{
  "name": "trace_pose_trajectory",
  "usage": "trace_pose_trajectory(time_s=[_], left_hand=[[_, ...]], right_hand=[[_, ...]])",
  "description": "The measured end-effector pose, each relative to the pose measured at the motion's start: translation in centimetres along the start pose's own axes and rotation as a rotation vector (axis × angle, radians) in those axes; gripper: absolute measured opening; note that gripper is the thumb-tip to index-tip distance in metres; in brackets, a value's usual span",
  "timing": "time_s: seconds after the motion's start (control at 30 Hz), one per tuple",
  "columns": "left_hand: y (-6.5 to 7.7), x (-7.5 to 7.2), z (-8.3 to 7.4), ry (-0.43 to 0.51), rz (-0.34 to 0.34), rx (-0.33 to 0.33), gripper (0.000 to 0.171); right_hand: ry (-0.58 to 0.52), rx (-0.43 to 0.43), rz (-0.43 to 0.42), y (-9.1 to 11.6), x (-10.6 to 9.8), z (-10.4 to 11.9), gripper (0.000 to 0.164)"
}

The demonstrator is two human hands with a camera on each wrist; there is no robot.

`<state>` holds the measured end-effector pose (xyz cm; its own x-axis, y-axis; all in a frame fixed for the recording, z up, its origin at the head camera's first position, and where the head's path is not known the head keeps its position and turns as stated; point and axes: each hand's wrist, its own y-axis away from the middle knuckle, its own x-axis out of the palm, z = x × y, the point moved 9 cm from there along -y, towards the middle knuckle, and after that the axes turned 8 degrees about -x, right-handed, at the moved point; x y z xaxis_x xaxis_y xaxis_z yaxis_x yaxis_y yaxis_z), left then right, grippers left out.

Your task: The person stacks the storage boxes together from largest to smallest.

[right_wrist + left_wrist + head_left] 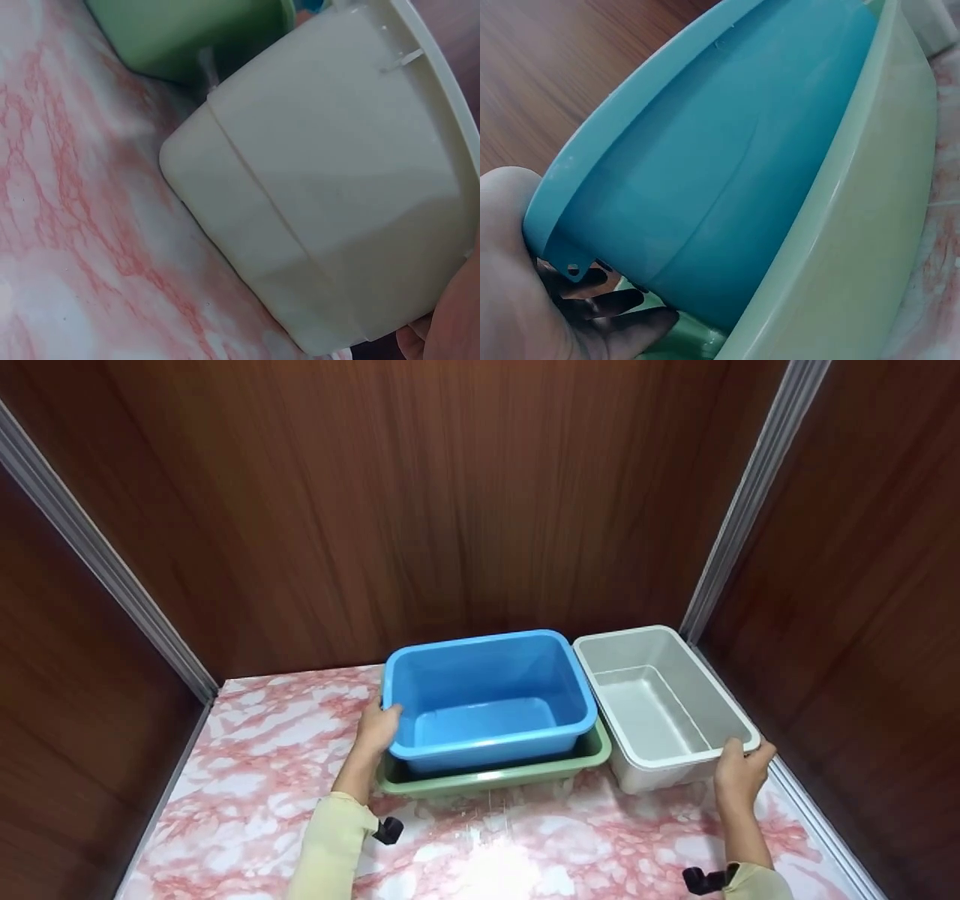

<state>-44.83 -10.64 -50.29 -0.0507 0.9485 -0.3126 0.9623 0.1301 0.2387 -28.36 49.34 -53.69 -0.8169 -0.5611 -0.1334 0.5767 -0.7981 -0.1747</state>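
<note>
A blue plastic basin (487, 724) sits partly inside a green basin (495, 780), its rim higher than the green one. My left hand (377, 726) grips the blue rim at its left end, thumb over the top. In the left wrist view, the fingers (634, 330) reach under the rim beside a small holed tab. To the right stands a light grey basin (660, 697), close against the other two. My right hand (741, 772) holds its near right corner, thumb on the rim and fingers around the outside. The right wrist view shows the grey basin's outer wall (315, 195).
The table (255, 780) has a red and white marbled top. Dark wood panels (450, 510) stand behind and at both sides, with metal strips (750, 502) at the corners. The grey basin is near the right panel.
</note>
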Motion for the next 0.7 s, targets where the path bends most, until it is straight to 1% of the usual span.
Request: trace_pose_trajectory(time_s=[0.07, 0.2, 0.33, 0.5, 0.6, 0.7], left_hand=[[0.1, -0.2, 0.0, -0.05, -0.016, -0.005, 0.055], [0.4, -0.7, -0.4, -0.143, -0.045, 0.015, 0.058], [0.6, -1.0, -1.1, -0.218, -0.058, 0.032, 0.057], [0.8, -1.2, -1.9, -0.322, -0.069, 0.053, 0.056], [1.0, -1.7, -2.8, -0.375, -0.112, 0.077, 0.057], [1.4, -2.0, -4.3, -0.43, -0.169, 0.12, 0.057]], right_hand=[[0.004, 0.002, 0.005, 0.1, -0.1, -0.1, 0.052], [0.008, -0.009, 0.011, 0.0, 0.0, -0.2, 0.052], [0.005, -0.021, 0.016, -0.1, 0.0, -0.1, 0.052], [0.015, -0.019, 0.011, -0.1, -0.1, -0.3, 0.049], [0.019, -0.023, 0.014, 0.0, -0.1, -0.3, 0.047], [0.014, -0.026, 0.022, -0.1, 0.0, -0.3, 0.047]])
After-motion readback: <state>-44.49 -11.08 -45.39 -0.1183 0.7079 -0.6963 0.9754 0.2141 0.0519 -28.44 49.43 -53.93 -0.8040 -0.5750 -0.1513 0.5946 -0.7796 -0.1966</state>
